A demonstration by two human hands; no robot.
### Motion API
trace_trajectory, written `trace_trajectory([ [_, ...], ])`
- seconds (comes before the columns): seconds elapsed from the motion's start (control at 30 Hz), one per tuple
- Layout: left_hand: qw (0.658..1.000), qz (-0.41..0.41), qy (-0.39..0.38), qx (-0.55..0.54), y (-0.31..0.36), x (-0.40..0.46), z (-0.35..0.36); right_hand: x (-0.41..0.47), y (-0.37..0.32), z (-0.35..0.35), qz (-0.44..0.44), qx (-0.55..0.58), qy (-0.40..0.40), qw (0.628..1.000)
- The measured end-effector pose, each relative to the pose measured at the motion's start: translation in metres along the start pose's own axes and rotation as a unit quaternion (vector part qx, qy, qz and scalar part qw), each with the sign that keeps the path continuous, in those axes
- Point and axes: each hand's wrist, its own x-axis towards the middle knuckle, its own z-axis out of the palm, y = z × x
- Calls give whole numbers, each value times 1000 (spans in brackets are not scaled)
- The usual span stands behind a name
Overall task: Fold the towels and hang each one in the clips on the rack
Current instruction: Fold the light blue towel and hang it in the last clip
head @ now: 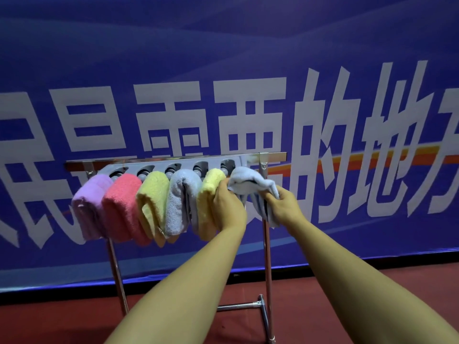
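A metal rack (267, 244) stands on a dark red floor (335, 289) in front of a blue banner (223, 58) printed with large white characters. Along its top bar runs a grey clip strip (173, 166) with a row of round clips, and folded towels hang from it side by side. Farthest left hangs the lilac towel (90, 207), then just beside it the pink towel (123, 207), touching it along one edge. Next comes a yellow towel (151, 202), followed by the pale blue towel (180, 202), doubled over so its fold sits at the top under a clip. A second yellow towel (207, 207) hangs next, pressed against the back of the left hand (229, 207). That hand reaches up at the right end of the strip, its fingers curled onto the near edge of a light grey-blue towel (250, 182), which is bunched up at the last clip position beside the rack's right upright. The right hand (282, 204) grips the same towel lower down, fingers (269, 198) closed round a twisted fold, with the rest of the cloth hanging below the palm. Whether this towel is already caught in the clip cannot be told, since the cloth hides it. Both forearms stretch in from the bottom of the view.
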Motion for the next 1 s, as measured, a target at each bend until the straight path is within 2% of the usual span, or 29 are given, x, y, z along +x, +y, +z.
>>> trace_trajectory([
  [0.13,998,-12,-60,19,-19,0,1,-5,14,5,-15,-35,-28,999],
  [0.3,994,36,-96,-24,-23,-11,-2,-12,14,13,-46,-38,-38,998],
  [0.37,991,20,-119,-61,-25,-8,-1,-14,12,15,-47,-21,-45,998],
  [0.47,985,14,-167,-44,-25,-9,-5,-16,6,19,-6,47,-75,996],
  [0.53,977,-12,-188,-99,-22,-9,-8,-15,1,19,54,107,-74,990],
  [0.6,970,-58,-171,-164,-15,-9,-11,-15,-6,21,81,136,-74,985],
  [0.67,968,-84,-160,-172,-7,-11,-15,-16,-10,25,66,109,-81,988],
  [0.8,977,-52,-190,-80,-11,-9,-15,-20,-17,38,38,61,-81,994],
  [0.93,979,-40,-198,-21,-26,-8,0,-14,-7,41,-36,-76,-61,995],
  [1.0,979,-52,-196,-37,-39,-5,9,-18,-11,41,-24,-23,-53,998],
])
